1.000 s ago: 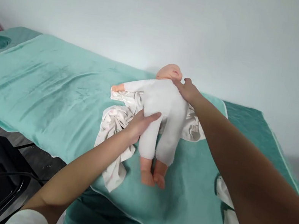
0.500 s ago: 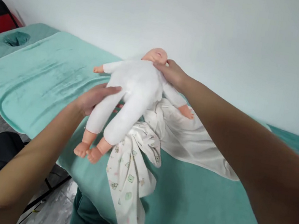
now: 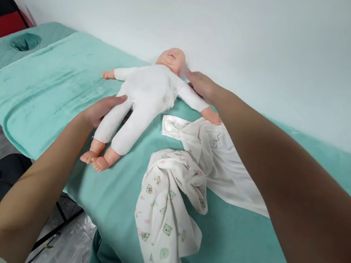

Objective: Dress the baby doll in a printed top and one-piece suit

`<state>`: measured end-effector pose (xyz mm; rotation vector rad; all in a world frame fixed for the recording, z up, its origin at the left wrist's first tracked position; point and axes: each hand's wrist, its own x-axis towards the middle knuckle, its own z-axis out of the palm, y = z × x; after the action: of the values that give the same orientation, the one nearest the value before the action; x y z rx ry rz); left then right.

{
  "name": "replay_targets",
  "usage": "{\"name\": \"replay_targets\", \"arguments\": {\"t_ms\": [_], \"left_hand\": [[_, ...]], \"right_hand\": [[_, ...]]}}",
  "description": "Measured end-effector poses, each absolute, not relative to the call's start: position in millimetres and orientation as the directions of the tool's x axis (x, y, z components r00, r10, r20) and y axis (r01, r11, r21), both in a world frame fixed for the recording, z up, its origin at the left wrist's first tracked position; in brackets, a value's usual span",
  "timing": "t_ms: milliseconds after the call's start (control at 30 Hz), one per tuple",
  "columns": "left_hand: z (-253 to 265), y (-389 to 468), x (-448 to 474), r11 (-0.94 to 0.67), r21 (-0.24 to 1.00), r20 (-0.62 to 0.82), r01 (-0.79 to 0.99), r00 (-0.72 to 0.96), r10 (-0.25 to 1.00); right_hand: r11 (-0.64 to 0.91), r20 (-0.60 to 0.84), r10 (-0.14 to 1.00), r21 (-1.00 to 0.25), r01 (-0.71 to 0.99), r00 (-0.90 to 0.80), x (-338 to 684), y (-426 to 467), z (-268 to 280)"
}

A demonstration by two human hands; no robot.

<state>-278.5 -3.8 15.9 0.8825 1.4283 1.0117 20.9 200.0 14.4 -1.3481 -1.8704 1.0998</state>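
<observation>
Doll (image 3: 148,95) on teal blanket (image 3: 50,87), both hands touching, printed cloth (image 3: 168,212) beside

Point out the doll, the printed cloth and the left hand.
doll (image 3: 150,93), head view, on its white torso.
printed cloth (image 3: 163,220), head view, on the patterned fold.
left hand (image 3: 101,109), head view, on its back, beside the doll's leg.

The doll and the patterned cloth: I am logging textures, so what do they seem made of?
The doll: head and feet look like smooth matte plastic or vinyl, the body soft white fabric. The patterned cloth: thin woven cotton, probably; it crumples in soft folds.
</observation>
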Motion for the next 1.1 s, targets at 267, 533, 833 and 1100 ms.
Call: {"name": "replay_targets", "arguments": {"t_ms": [267, 533, 833, 1100], "left_hand": [[26.4, -83.7, -193.8, -0.135, 0.689, 0.418, 0.712, -0.239, 0.876], [30.6, -147.3, -82.1, -0.330, 0.394, 0.144, 0.858, 0.297, 0.944], [87.1, -174.2, -13.1, -0.556, 0.473, 0.483, 0.683, 0.327, 0.812], [124.7, -184.6, -1.2, -0.393, 0.643, 0.534, 0.657, -0.016, 0.846]], "right_hand": [[0.071, -0.198, 0.965, -0.435, 0.898, -0.172, 176.5, 118.1, 17.0], [0.402, 0.015, 0.911, -0.256, 0.879, -0.412, 210.0, 9.4, 74.9], [0.689, 0.204, 0.652, -0.560, 0.460, -0.730, 193.8, -142.2, 161.4], [0.323, -0.126, 0.880, -0.545, 0.773, -0.457, 247.0, -172.5, 155.4]]}}
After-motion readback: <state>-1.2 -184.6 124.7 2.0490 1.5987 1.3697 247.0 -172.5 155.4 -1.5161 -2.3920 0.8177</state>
